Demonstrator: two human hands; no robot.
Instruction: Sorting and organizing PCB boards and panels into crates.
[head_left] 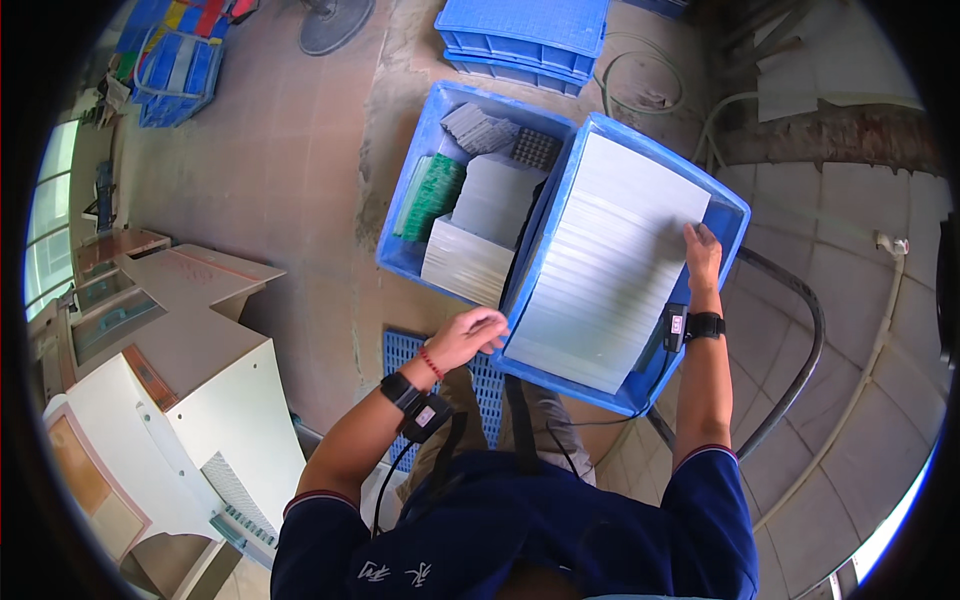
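Observation:
A blue plastic crate [735, 215] stands in front of me, filled with a large stack of thin white sheets [615, 255] whose edges show as fine lines. My right hand [703, 255] reaches over this crate's right side, its bent fingers closed at the right edge of the stack. The undersides of those fingers are hidden. Just outside the crate's near left rim is my left hand [473, 336], fingers loosely bent and thumb apart, with nothing seen in it. Both wrists carry black straps with small dark devices.
Touching on the left, a second blue crate [400, 250] holds white blocks [465, 262], green-edged pieces [433, 195] and grey ribbed parts [478, 130]. Stacked blue crates [520, 35] stand beyond. A blue slatted pallet [400, 350] lies by my legs; a black hose [812, 330] curves at right; a white-sided machine [235, 430] stands left.

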